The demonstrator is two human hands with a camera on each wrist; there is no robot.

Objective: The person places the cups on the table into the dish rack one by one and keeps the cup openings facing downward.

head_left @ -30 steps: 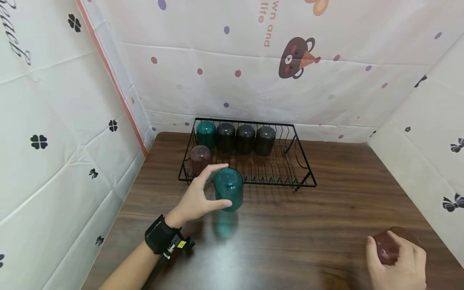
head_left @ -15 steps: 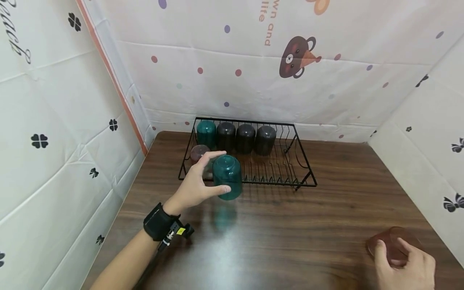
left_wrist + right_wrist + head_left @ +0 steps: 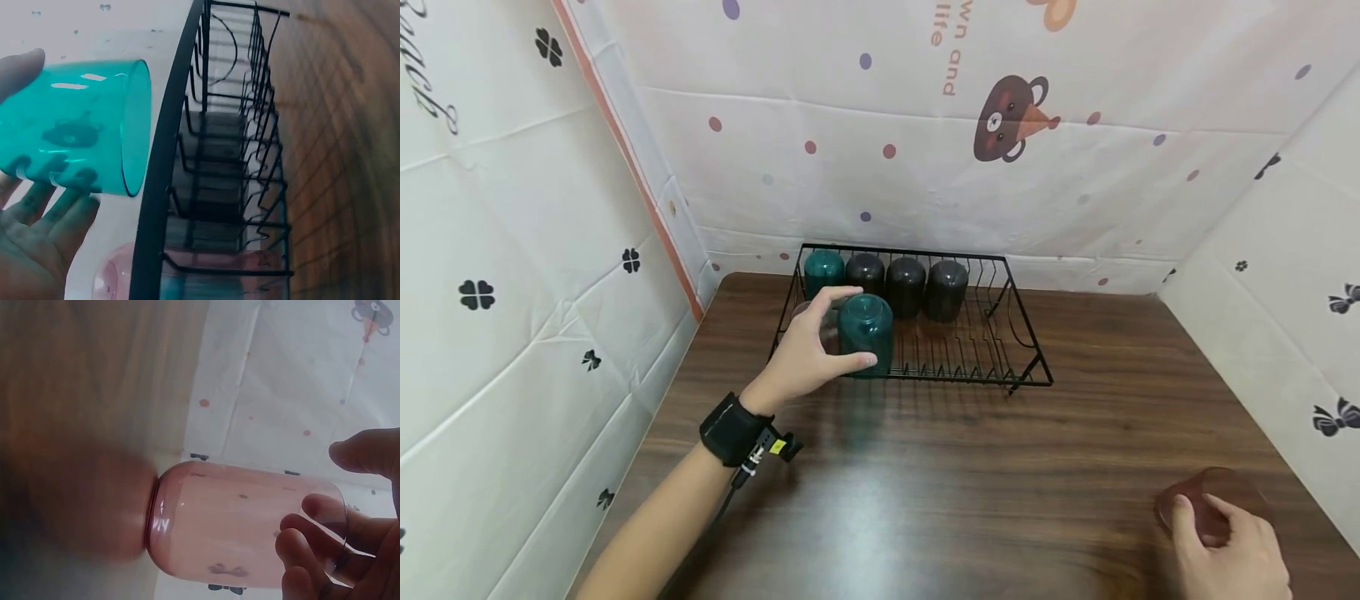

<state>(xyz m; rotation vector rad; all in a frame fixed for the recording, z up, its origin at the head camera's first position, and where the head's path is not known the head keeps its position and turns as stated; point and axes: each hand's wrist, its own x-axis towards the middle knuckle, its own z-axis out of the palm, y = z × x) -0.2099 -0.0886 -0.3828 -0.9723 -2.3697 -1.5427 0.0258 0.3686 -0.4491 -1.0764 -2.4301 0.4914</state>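
Observation:
My left hand [image 3: 805, 354] grips a teal drinking glass [image 3: 867, 329] turned upside down, thumb on one side and fingers on the other. The glass overlaps the front edge of the black wire dish rack [image 3: 955, 379] in the head view. Its open rim faces the rack in the left wrist view. On the table at the right, a pink drinking glass [image 3: 231, 525] stands upright. The fingers of my right hand [image 3: 1232, 550] are loosely bent at its rim, and the thumb [image 3: 365, 450] is apart from it in the right wrist view.
Upside down along the rack's back row are another teal glass [image 3: 823, 271] and three dark grey glasses [image 3: 906, 287]. A pink glass [image 3: 115, 275] in the rack's front left is mostly hidden behind my left hand. Patterned white sheets [image 3: 775, 108] enclose the wooden table [image 3: 1000, 467].
My left hand has carried the teal glass away from me to the rack's front edge. The right-hand pink glass, tilted in the hand earlier, now stands upright, and the right hand's grip has loosened.

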